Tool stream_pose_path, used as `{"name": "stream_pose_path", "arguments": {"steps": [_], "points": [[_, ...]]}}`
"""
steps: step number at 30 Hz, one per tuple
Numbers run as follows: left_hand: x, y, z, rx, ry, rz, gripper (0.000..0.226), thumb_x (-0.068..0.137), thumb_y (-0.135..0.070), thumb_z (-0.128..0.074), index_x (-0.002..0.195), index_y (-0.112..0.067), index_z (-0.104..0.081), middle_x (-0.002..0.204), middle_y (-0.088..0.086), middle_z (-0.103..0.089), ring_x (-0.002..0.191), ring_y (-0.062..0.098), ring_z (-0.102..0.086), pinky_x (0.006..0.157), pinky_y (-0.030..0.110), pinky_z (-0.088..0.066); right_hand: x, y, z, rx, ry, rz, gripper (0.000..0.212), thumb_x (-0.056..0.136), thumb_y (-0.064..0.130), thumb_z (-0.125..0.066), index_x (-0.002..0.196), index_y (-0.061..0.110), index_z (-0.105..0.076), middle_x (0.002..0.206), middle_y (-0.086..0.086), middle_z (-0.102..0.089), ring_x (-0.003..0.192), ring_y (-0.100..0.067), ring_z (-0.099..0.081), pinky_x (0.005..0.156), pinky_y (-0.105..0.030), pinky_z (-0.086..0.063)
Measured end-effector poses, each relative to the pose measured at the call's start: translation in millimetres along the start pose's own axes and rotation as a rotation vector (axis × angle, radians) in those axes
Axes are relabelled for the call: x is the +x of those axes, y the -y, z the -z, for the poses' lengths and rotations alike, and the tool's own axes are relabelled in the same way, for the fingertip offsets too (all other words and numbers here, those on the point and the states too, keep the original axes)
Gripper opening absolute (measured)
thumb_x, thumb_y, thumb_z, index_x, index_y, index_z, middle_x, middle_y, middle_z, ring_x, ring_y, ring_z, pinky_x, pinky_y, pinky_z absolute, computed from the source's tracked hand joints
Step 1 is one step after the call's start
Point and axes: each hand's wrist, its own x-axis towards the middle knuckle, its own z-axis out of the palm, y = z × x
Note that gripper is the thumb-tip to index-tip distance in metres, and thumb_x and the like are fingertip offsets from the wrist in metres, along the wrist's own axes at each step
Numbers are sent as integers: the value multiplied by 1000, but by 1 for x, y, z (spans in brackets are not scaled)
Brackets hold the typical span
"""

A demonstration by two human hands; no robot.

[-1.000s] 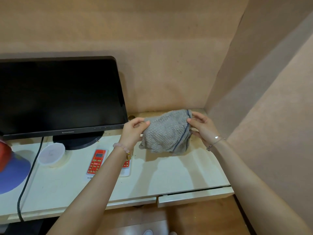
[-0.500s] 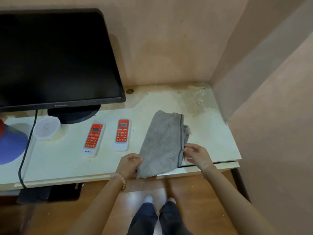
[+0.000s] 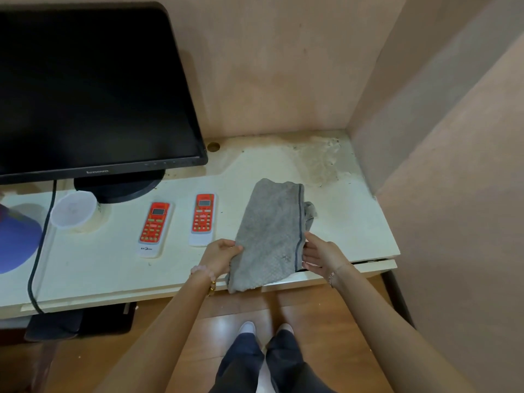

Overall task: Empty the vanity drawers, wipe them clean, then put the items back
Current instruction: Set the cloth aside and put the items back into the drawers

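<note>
Just left of cloth (image 3: 269, 234): red remote (image 3: 202, 218); monitor (image 3: 90, 86) behind.

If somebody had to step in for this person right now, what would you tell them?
Left hand grips the grey cloth by its left edge; right hand pinches its right edge. The cloth lies on the desk, hanging over the front. Two red remotes lie beside it. The drawer below is almost shut, insides hidden, so progress is unclear. To do: open drawers, empty, wipe, refill.
</note>
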Motion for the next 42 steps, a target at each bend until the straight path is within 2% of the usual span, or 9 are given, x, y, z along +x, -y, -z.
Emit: {"name": "stream_pose_path", "arguments": {"steps": [3,8,11,16,19,24,29,35,42], "points": [[4,-6,0,-95,18,65,29,86,-24,-66,105,-2,-63,103,13,-67,92,20,-64,72,28,-55,1,0,-2,45,8,-29,32,78,29,-73,97,5,-65,96,-9,-69,85,-16,-64,65,-24,-54],[6,-17,-1,-115,31,99,27,85,-25,-67,102,-4,-64,100,11,-67,85,17,-64,60,22,-53,1,3,-1,-7,51,-54,24,74,22,-76,93,9,-68,93,-4,-71,83,-12,-64,77,-23,-49],[2,-27,0,-133,70,34,16,88,-16,-63,97,-2,-64,100,14,-65,86,19,-62,65,26,-55,-6,14,-1,-25,31,126,12,77,10,-72,89,7,-69,95,-10,-71,82,-15,-65,71,-17,-51],[-12,-66,11,-266,50,-166,9,89,-5,-60,96,-1,-62,86,9,-63,76,16,-62,62,21,-54,-17,45,4,-65,4,473,16,80,4,-66,96,9,-69,99,-11,-70,97,-22,-65,93,-32,-49],[-19,-94,18,-283,66,-278,7,87,-6,-62,91,-9,-67,88,6,-68,85,16,-65,72,26,-54,-27,69,1,-44,-7,588,18,82,2,-64,98,10,-67,95,-11,-69,94,-24,-64,89,-32,-52],[-30,-129,26,-328,109,-363,16,87,-10,-63,102,-9,-66,93,3,-71,87,12,-66,74,25,-54,-40,102,-1,-34,-4,745,24,84,3,-63,107,8,-64,89,-5,-65,90,-20,-62,85,-34,-53],[-34,-147,23,-362,124,-339,14,89,-22,-62,99,-14,-68,94,1,-71,86,13,-65,71,25,-52,-46,121,-4,34,39,748,32,86,2,-60,117,5,-57,93,-3,-65,87,-12,-63,80,-23,-54],[-30,-145,16,-361,57,-366,7,90,-15,-60,91,-12,-66,100,5,-67,93,17,-63,75,25,-52,-43,124,-6,47,8,693,10,89,12,-59,99,12,-62,79,2,-64,68,-5,-61,58,-14,-49],[-17,-149,16,-377,2,-347,18,88,-8,-61,106,-5,-64,103,7,-66,90,14,-63,76,23,-52,-26,136,-13,-44,-7,695,11,89,11,-59,99,10,-63,79,-1,-64,70,-12,-61,67,-22,-54]]}}
